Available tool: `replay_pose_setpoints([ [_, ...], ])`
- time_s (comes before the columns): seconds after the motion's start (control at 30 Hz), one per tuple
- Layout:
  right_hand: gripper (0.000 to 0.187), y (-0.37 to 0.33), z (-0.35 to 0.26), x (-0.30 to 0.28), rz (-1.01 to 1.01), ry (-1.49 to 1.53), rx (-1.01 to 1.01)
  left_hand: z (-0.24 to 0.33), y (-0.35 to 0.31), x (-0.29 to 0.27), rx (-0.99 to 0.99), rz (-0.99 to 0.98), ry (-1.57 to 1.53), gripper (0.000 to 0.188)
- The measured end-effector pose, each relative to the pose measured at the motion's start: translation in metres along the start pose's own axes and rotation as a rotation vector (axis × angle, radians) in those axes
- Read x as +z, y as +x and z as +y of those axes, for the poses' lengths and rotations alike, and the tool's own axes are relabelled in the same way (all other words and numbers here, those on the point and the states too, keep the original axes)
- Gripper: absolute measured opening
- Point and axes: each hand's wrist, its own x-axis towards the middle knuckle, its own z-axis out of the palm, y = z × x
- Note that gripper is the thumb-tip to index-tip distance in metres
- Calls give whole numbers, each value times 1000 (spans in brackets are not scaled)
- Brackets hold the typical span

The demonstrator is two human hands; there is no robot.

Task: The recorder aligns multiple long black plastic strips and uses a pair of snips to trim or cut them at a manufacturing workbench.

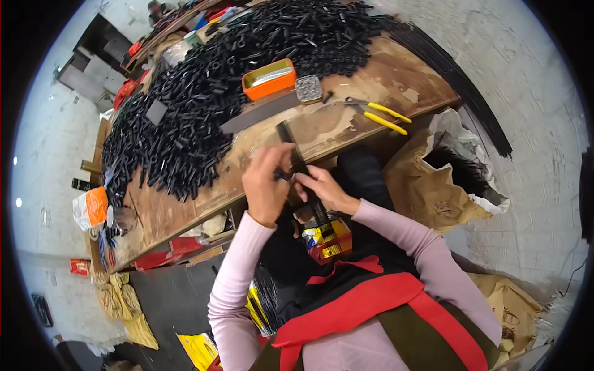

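My head camera gives me two bare hands at work on the near side of the orange box (269,79), which I use as my mark. The long black piece (284,132) is nearer the wearer than that box and slightly to its right, slanting from over the table (349,131) edge down toward the lap; I cannot tell whether it is one strip or several laid together. The right hand (318,187) has its thumb and fingers pinching the piece partway along, nearer the wearer than the box. The left hand (266,182), straight down from the box in my view, has its fingers bent inward beside the piece; I cannot tell whether they grip it. A yellow and red pack (328,238) sits further from the box, in the lap under the hands. Just right of the box I see a small container (308,89) of tiny metallic bits, and beyond it, nearer the wearer, pliers (383,116) with yellow handles apart. The heap of black parts (185,114) spreads left of the box and behind it, while a paper sack (427,182) holding dark rods stands well to its right, below table height
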Motion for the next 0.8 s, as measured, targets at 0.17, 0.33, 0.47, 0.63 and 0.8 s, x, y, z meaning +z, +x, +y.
replay_pose_setpoints([
  [0.17, 18, -17, -14, 1, 82, 12, -6, -34, 48, 32, -167, 146, 4, 16],
  [0.33, 16, -38, -8, -10, 163, -25, -73, -62, 102, 57, 32, -230, 93, 18],
  [0.47, 16, -46, -17, -9, 140, -41, -89, -45, 143, 110, 349, -433, 160, 35],
  [0.63, 16, -48, -21, -12, 195, -17, -48, -58, 161, 142, 444, -668, 377, 32],
  [0.8, 16, -38, -22, -16, 186, 25, -39, -73, 164, 134, 306, -511, 99, 24],
])
